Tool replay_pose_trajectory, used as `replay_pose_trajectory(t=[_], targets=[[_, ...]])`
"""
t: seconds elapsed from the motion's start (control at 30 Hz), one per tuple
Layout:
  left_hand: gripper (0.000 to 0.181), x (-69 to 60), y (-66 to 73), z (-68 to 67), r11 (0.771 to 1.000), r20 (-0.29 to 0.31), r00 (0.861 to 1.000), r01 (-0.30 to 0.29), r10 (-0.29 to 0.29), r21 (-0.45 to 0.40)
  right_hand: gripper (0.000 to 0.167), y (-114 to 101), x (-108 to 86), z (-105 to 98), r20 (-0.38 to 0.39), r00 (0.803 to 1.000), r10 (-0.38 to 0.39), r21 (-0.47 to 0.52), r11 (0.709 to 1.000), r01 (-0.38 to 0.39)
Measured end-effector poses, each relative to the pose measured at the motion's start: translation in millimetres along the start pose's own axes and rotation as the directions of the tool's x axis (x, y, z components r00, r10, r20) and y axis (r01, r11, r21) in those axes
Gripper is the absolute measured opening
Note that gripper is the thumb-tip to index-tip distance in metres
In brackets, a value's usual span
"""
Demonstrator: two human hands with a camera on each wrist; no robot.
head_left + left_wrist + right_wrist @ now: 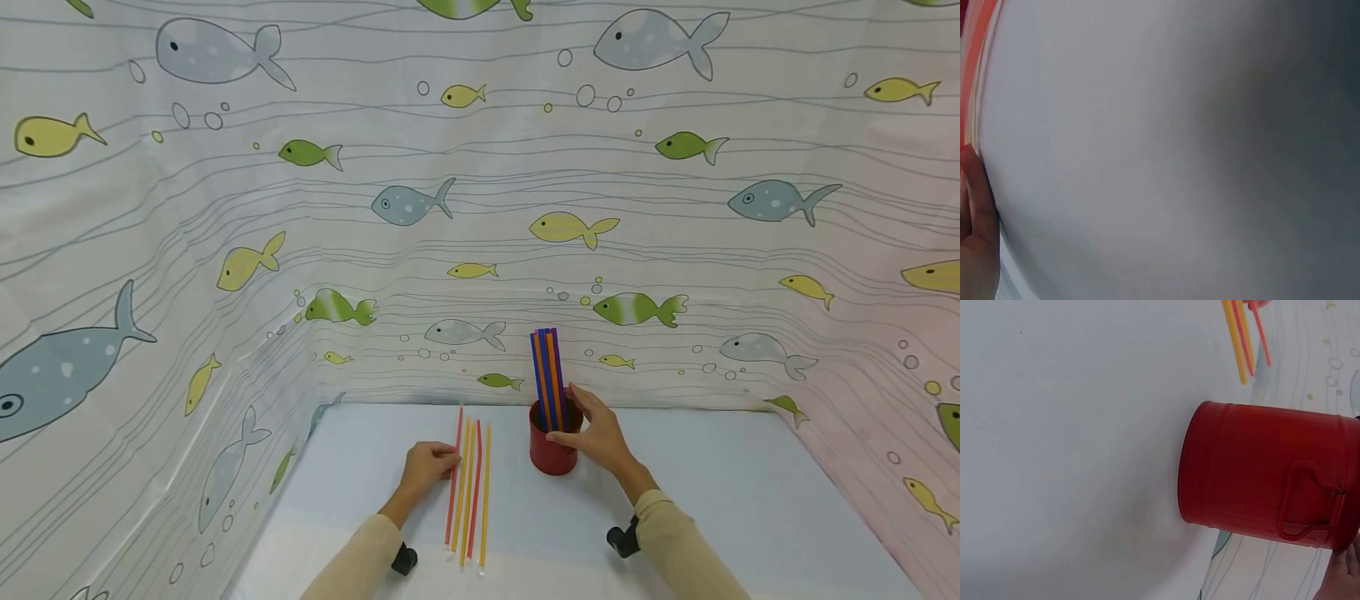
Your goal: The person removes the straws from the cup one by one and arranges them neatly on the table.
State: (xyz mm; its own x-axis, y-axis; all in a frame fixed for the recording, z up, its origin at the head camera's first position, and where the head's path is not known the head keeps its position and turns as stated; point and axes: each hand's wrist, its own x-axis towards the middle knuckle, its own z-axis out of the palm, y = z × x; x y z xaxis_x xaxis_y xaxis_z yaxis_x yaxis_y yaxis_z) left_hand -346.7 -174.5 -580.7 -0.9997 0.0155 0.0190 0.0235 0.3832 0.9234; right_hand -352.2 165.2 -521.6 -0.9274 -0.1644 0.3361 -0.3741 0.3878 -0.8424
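Note:
On the white table lies a row of thin straws point(480, 492), red and yellow, seemingly in clear wrappers. My left hand point(431, 465) pinches the leftmost red straw point(450, 508) partway along it; in the left wrist view, fingers point(982, 200) reach the straws at the edge. To the right stands a red metal cup point(553, 457) with a side handle point(1288, 503). A bundle of blue, orange and purple straws point(547, 375) leans upright in it. My right hand point(603, 433) grips the cup around its rim, thumb in front, fingers behind, close to the bundle.
A white sheet point(480, 242) printed with fish hangs behind and along both sides of the table point(720, 500). Black wrist cameras point(624, 540) sit at both sleeves. The table's back edge runs just behind the cup.

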Motion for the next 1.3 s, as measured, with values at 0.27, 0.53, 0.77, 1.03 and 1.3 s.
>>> replay_pose_trajectory(t=[0.27, 0.53, 0.77, 1.03, 1.3], targets=[[0.02, 0.4, -0.8, 1.1, 0.994, 0.005, 0.997, -0.078, 0.078, 0.076, 0.102, 0.9, 0.9, 0.6, -0.002, 1.0, 0.006, -0.008, 1.0, -0.006], [0.02, -1.1, -1.4, 1.3, 0.986, -0.013, 0.995, -0.097, 0.1, 0.132, 0.1, 2.6, 2.1, 3.0, -0.009, 1.0, 0.002, 0.013, 1.0, -0.002], [0.02, 0.2, -2.1, 1.5, 0.984, -0.003, 0.993, -0.119, 0.121, 0.129, 0.099, 2.0, 1.6, 1.6, -0.01, 1.0, 0.011, -0.002, 1.0, -0.011], [0.021, -3.1, 0.8, 3.9, 0.981, -0.024, 0.992, -0.121, 0.126, 0.154, 0.1, 2.0, 1.2, 0.4, -0.012, 1.0, 0.003, 0.0, 1.0, -0.003], [0.019, -5.2, 1.2, 3.6, 0.976, -0.029, 0.992, -0.112, 0.12, 0.186, 0.097, 0.2, -0.3, 0.6, -0.011, 1.0, -0.004, 0.016, 1.0, 0.004]])
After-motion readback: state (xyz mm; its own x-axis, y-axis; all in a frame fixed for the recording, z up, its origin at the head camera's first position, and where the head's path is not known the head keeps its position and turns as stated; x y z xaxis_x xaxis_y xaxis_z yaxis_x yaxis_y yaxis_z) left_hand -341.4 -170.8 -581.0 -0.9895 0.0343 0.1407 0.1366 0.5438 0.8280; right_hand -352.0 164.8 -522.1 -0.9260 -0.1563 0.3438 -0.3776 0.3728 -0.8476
